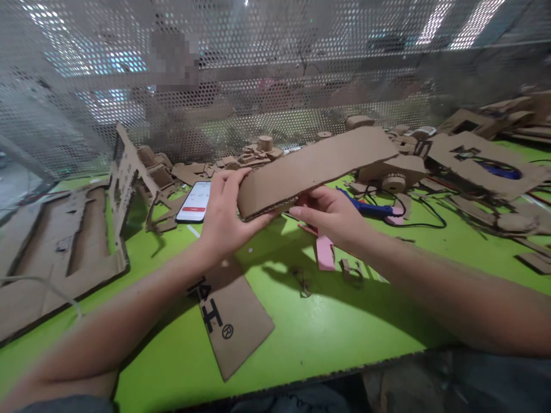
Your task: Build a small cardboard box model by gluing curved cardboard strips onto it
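Green-topped workbench (327,321), perforated metal screen (275,74) along its far edge. Long corrugated cardboard strip (316,169), roughly cut, held clear of the bench at centre, rising toward far right. Left hand (228,215) clamps its left end, fingers over the flat face; right hand (331,215) grips the lower edge just beside it. Smartphone (193,202) lies flat, screen lit, just left of the left hand. Blue hot glue gun (365,205), black cord looping, lies right of the right hand. Pink strip (325,252) nearby. Printed cardboard offcut (232,315) lies near. Slotted cardboard panel (64,241) at left; cut-out cardboard panel (477,163) at far right.
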The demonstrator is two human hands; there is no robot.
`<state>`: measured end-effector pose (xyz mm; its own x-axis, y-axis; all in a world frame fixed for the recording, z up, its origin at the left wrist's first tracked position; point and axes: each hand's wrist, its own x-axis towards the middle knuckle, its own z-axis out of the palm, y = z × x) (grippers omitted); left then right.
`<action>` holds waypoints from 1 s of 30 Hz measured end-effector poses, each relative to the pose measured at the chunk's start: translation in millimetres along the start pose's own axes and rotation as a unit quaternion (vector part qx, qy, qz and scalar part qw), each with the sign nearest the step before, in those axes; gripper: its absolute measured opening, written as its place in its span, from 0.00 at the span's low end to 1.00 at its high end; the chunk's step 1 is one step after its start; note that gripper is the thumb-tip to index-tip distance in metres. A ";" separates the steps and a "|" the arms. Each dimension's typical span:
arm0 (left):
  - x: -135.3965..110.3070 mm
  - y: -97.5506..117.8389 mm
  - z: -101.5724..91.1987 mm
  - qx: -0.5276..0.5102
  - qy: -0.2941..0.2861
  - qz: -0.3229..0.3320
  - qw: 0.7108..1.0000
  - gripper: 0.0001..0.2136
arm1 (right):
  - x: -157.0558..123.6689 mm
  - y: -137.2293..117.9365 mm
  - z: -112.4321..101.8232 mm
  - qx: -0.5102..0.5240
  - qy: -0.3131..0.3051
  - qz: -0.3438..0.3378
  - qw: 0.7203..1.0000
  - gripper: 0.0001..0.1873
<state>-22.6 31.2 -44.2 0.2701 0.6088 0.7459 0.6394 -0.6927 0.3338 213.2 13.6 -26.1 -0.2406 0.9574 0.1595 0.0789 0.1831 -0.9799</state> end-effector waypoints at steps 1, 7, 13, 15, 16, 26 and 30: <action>2.0 0.7 -3.7 0.001 -0.009 -0.001 1.000 0.35 | -0.4 -1.6 0.7 -0.007 0.001 -0.004 1.000 0.25; 7.4 10.6 -13.9 -0.007 -0.061 -0.018 0.998 0.39 | -2.8 -8.4 10.0 0.019 -0.006 -0.046 0.999 0.23; 10.4 13.6 -15.8 0.011 -0.065 -0.012 0.998 0.37 | -3.4 -7.5 11.0 -0.012 -0.003 -0.063 0.998 0.27; 10.2 11.0 -14.9 0.019 -0.071 -0.009 0.997 0.38 | -3.5 -6.6 10.6 -0.042 0.007 -0.067 0.997 0.29; 9.7 9.0 -13.7 0.022 -0.077 -0.004 0.997 0.39 | -3.6 -6.1 10.2 -0.064 0.015 -0.069 0.995 0.29; 15.4 -6.6 -11.7 0.025 -0.058 0.024 0.998 0.44 | -19.4 -38.5 -12.9 -0.366 0.108 -0.219 0.898 0.21; 20.8 0.5 -28.0 0.052 -0.068 0.058 0.995 0.38 | -18.1 -60.7 -19.5 -0.466 0.077 -0.376 0.797 0.12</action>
<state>-36.7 32.7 -12.4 0.4365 0.5795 0.6882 0.6680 -0.7212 0.1836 231.6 -10.5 32.8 -0.4434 0.5007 0.7434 0.6704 0.7358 -0.0957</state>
